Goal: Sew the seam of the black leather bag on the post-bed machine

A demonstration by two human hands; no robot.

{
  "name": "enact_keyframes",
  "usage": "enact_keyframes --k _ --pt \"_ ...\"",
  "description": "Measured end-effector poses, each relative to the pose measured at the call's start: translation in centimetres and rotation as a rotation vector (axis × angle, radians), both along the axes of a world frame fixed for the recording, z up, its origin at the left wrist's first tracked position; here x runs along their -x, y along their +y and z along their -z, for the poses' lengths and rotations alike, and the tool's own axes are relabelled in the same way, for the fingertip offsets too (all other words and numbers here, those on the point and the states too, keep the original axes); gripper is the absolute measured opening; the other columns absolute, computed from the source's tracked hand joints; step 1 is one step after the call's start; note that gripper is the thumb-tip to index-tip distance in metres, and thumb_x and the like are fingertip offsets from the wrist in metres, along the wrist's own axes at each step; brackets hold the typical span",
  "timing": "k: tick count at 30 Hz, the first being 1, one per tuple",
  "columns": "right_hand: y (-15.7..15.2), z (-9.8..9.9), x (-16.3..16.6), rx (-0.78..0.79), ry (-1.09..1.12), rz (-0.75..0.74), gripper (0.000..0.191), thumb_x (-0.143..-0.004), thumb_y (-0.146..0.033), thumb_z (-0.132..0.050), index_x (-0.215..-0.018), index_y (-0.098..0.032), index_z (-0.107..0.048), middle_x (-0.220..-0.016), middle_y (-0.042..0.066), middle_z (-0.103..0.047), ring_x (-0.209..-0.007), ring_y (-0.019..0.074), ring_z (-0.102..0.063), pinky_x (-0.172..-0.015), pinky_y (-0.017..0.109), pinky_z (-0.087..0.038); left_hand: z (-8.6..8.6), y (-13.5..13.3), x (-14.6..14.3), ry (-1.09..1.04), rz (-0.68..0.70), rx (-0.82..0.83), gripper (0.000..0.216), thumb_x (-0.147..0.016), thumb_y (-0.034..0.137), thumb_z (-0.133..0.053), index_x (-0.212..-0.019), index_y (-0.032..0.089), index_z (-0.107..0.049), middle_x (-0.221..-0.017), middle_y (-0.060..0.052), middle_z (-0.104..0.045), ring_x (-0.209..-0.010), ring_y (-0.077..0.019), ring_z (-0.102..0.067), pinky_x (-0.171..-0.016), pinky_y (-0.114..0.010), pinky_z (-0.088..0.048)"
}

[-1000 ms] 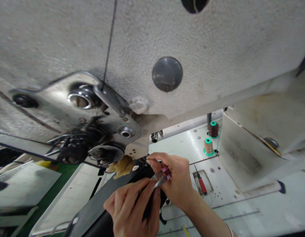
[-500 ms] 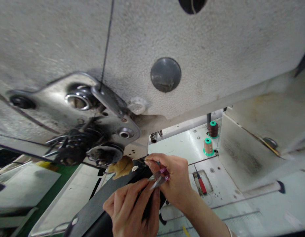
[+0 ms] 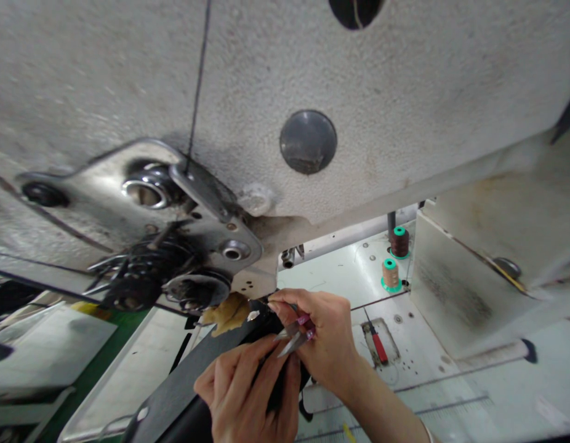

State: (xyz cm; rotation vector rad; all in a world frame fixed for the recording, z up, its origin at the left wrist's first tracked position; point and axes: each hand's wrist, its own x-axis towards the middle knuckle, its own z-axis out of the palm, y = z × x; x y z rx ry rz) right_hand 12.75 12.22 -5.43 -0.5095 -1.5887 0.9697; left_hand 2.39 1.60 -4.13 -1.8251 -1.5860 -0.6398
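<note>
I look up close under the head of a grey sewing machine (image 3: 285, 80), with its metal thread guides and tension discs (image 3: 174, 246) at the left. My right hand (image 3: 322, 338) holds small thread snips (image 3: 294, 335) with pink handles, and its fingertips pinch at the needle area just under the machine head. My left hand (image 3: 248, 394) grips a black piece of material (image 3: 183, 387) that runs from the lower left up to the needle. A tan scrap (image 3: 227, 312) hangs beside the needle area. The needle itself is hidden behind my fingers.
Two thread spools, a dark brown one (image 3: 399, 242) and a tan one (image 3: 389, 274), stand on green bases on the white machine bed (image 3: 340, 277). A red-handled tool (image 3: 377, 344) lies in a recess. A black thread (image 3: 197, 86) runs down the machine face.
Both hands stay at the needle area; my right hand with the snips has shifted slightly left and up. The view moved a little.
</note>
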Motion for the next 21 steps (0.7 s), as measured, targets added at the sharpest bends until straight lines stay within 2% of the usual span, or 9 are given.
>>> enact_keyframes --k 8,12,15,17,19,21 --pt "-0.1 0.2 0.2 0.01 0.069 -0.021 0.014 -0.096 -0.021 -0.062 -0.103 -0.025 -0.073 -0.094 -0.003 -0.079 -0.08 0.0103 -0.072 -0.076 0.021 -0.048 -0.2 0.0 0.0 -0.013 0.005 -0.005 0.023 -0.078 0.011 -0.074 -0.098 0.021 -0.07 -0.092 -0.006 -0.07 -0.087 -0.0199 -0.06 -0.078 -0.039 -0.042" --pt "-0.1 0.5 0.4 0.003 0.066 0.008 0.017 -0.092 -0.017 -0.066 -0.104 -0.025 -0.074 -0.09 -0.003 -0.078 -0.075 0.0103 -0.07 -0.073 0.022 -0.048 -0.7 -0.1 -0.3 -0.039 0.026 -0.003 0.024 -0.077 0.009 -0.074 -0.098 0.02 -0.071 -0.092 -0.005 -0.07 -0.085 -0.0183 -0.063 -0.077 -0.037 -0.045" --pt "-0.1 0.7 0.5 0.002 0.048 0.018 0.02 -0.09 -0.016 -0.067 -0.106 -0.025 -0.074 -0.087 -0.002 -0.078 -0.073 0.0107 -0.069 -0.07 0.023 -0.049 -1.4 -0.4 -0.8 -0.144 0.039 -0.072 0.023 -0.077 0.007 -0.073 -0.096 0.019 -0.07 -0.094 -0.004 -0.07 -0.084 -0.017 -0.064 -0.077 -0.034 -0.048" --pt "-0.1 0.8 0.6 0.005 0.053 0.002 0.023 -0.089 -0.014 -0.067 -0.107 -0.025 -0.074 -0.087 -0.001 -0.078 -0.073 0.0115 -0.07 -0.07 0.023 -0.05 -2.1 -0.5 -0.8 -0.26 -0.035 -0.166 0.02 -0.079 0.01 -0.071 -0.096 0.02 -0.069 -0.096 -0.005 -0.068 -0.084 -0.0169 -0.064 -0.079 -0.034 -0.049" --pt "0.0 0.8 0.6 0.018 0.075 -0.023 0.025 -0.088 -0.011 -0.066 -0.107 -0.024 -0.074 -0.091 -0.001 -0.079 -0.077 0.0128 -0.072 -0.072 0.023 -0.052 -2.9 -0.4 -0.3 -0.384 -0.188 -0.226 0.013 -0.085 0.019 -0.068 -0.098 0.02 -0.068 -0.097 -0.005 -0.068 -0.086 -0.0179 -0.063 -0.081 -0.035 -0.049" --pt "0.1 0.8 0.6 0.037 0.097 -0.049 0.028 -0.087 -0.007 -0.064 -0.106 -0.025 -0.075 -0.096 0.0 -0.079 -0.085 0.0145 -0.074 -0.076 0.024 -0.054 -3.6 0.0 0.7 -0.447 -0.316 -0.154 0.014 -0.091 0.032 -0.062 -0.097 0.021 -0.066 -0.099 -0.004 -0.067 -0.091 -0.0195 -0.064 -0.083 -0.035 -0.048"
